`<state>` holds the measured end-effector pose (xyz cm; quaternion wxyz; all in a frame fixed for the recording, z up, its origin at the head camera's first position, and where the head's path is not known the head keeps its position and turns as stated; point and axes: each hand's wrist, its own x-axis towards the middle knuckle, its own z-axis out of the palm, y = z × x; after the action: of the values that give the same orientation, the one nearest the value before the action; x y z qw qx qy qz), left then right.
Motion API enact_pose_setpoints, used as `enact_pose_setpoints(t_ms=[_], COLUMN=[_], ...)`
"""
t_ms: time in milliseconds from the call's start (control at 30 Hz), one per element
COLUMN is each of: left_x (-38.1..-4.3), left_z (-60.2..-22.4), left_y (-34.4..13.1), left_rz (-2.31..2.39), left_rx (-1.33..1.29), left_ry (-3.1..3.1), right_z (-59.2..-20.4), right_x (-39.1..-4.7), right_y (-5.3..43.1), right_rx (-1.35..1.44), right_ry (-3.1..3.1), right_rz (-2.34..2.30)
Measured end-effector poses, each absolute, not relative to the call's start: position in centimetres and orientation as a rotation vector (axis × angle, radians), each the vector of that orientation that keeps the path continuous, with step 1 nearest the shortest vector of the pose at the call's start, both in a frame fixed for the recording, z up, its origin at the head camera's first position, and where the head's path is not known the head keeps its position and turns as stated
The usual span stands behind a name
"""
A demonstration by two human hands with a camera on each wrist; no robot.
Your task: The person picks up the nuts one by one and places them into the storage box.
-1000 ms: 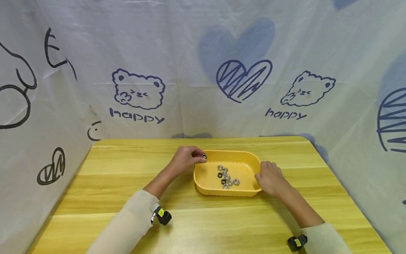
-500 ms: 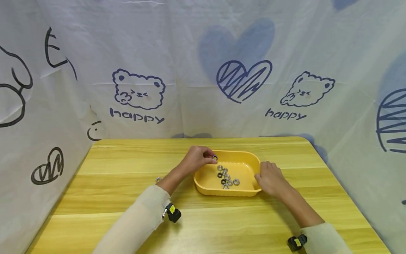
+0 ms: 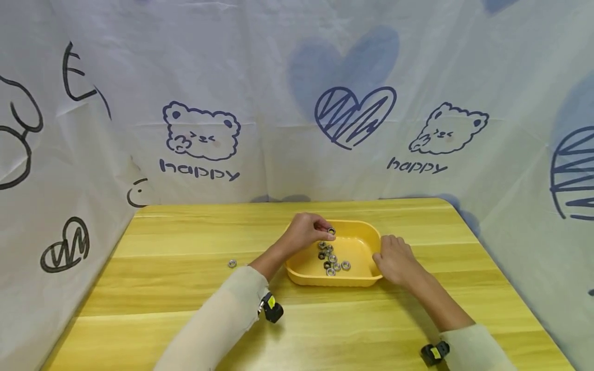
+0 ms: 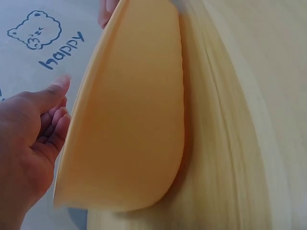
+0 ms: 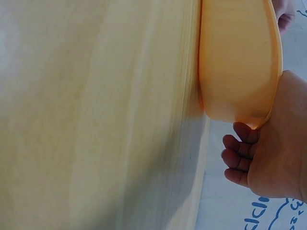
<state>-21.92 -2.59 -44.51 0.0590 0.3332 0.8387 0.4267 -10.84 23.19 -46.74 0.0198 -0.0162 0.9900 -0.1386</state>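
A yellow plastic tray [image 3: 359, 281] stands on the table, with several metal nuts [image 3: 332, 259] gathered on its floor, some silver and some dark. Over the tray's back left part, my left hand [image 3: 302, 233] pinches a nut [image 3: 331, 232] between thumb and fingers. In the left wrist view the same hand [image 4: 31, 139] shows beside the tray's wall [image 4: 129, 105], the nut out of sight. My right hand [image 3: 395, 258] grips the tray's right rim. The right wrist view has its fingers [image 5: 237, 160] curled below the tray's end.
One silver nut [image 3: 232, 263] lies on the wooden table [image 3: 185, 288] left of the tray, near my left forearm. A printed white cloth [image 3: 278, 170] hangs behind and along both sides of the table.
My left hand has moved right with the nut, from the tray's left rim to over its inside. The loose nut on the table has come into view from behind the forearm. The right hand stays put.
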Motion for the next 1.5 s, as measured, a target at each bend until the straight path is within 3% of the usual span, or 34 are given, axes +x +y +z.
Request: enact_pose_setpoints(t_ms=[433, 1500], left_x=[-21.6, -21.1], left_z=[-45.1, -47.1], left_y=[-0.6, 1.7], left_rz=[1.303, 0.869], left_rx=[0.871, 1.044], left_ry=[2.449, 2.584], right_z=[-46.5, -46.4], right_x=[-11.0, -10.8], right_y=[23.1, 23.2], right_rx=[-0.039, -0.049], right_ry=[3.061, 3.079], right_rz=[-0.440, -0.419])
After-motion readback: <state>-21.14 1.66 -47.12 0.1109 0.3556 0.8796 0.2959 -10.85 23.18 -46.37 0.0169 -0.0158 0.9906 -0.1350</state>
